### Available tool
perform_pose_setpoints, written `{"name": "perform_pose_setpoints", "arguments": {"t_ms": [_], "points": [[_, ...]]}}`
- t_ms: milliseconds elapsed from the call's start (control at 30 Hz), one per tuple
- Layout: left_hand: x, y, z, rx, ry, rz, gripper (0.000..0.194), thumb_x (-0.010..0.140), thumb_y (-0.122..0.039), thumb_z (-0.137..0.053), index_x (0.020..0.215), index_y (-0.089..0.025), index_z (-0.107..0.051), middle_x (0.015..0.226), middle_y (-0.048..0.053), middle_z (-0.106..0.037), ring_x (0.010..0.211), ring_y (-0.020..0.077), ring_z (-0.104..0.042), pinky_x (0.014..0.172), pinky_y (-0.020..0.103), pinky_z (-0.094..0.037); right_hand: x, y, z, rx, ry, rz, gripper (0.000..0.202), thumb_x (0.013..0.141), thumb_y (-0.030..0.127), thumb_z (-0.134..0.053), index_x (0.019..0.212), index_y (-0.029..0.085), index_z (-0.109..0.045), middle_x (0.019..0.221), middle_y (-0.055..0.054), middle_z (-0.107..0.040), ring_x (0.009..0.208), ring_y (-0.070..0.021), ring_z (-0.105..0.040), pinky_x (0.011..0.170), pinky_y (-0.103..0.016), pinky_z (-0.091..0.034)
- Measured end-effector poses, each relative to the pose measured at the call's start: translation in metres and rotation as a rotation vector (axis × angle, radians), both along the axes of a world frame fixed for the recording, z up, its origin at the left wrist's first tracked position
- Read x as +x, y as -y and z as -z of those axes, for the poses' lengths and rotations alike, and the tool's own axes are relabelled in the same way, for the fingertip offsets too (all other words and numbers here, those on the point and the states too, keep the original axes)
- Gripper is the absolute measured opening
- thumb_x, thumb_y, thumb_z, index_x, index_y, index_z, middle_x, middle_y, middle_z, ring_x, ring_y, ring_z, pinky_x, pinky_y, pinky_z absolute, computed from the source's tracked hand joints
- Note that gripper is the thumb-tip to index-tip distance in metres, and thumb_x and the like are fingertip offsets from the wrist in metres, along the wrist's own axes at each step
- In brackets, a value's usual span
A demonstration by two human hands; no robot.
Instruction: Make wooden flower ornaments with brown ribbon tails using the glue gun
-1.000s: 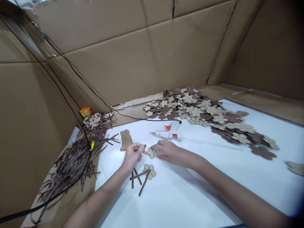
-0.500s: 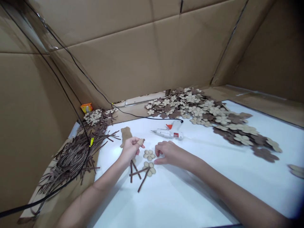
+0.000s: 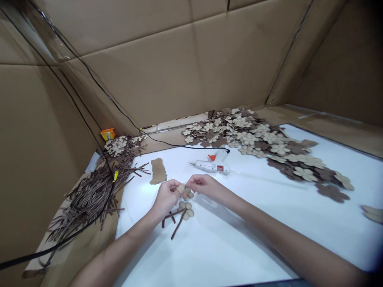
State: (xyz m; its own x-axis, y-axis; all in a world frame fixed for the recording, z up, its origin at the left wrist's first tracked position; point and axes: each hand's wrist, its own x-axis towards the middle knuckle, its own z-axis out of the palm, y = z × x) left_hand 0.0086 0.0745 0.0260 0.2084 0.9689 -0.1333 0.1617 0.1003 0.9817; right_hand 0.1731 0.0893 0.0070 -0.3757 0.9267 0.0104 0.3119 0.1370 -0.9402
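Observation:
A small beige felt piece [image 3: 181, 189], perhaps a folded flower, is pinched in the fingertips of my left hand [image 3: 166, 196]. My right hand [image 3: 202, 185] is closed in a pinch right beside that piece; what its fingertips hold is too small to make out. Just below them, partly covered, lies a beige felt flower [image 3: 188, 195] on the white board. A second beige flower [image 3: 188, 213] rests nearer to me, with a dark brown strip [image 3: 178, 224] against its edge and other short strips around it.
Behind my hands lies a white glue gun [image 3: 209, 166] with a black cord. A torn cardboard piece [image 3: 158, 171] is left of it. Brown strips [image 3: 92, 195] are heaped at left, beige and brown flowers [image 3: 254, 137] at back right. Cardboard walls [image 3: 167, 75] enclose the board.
My right hand has moved left and up to meet my left hand, its fingers closing beside the beige piece. My left hand has come slightly down, uncovering the cardboard piece.

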Motion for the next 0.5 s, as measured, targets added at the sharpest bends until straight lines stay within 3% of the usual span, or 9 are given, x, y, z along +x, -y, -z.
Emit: {"name": "perform_pose_setpoints", "arguments": {"t_ms": [500], "points": [[-0.014,-0.001,0.025,-0.029,-0.276,0.044,0.020,0.072,-0.034,-0.061,0.062,-0.018,-0.057,0.053,0.002,-0.063,0.052,0.0164,-0.062,0.051,0.022,-0.041,-0.008,0.014,-0.008,0.134,0.226,0.022,0.012,0.077,0.023,-0.049,0.068,0.019,-0.057,0.060,0.004,-0.052,0.057,-0.0105,-0.043,0.054,-0.021,-0.030]]}}
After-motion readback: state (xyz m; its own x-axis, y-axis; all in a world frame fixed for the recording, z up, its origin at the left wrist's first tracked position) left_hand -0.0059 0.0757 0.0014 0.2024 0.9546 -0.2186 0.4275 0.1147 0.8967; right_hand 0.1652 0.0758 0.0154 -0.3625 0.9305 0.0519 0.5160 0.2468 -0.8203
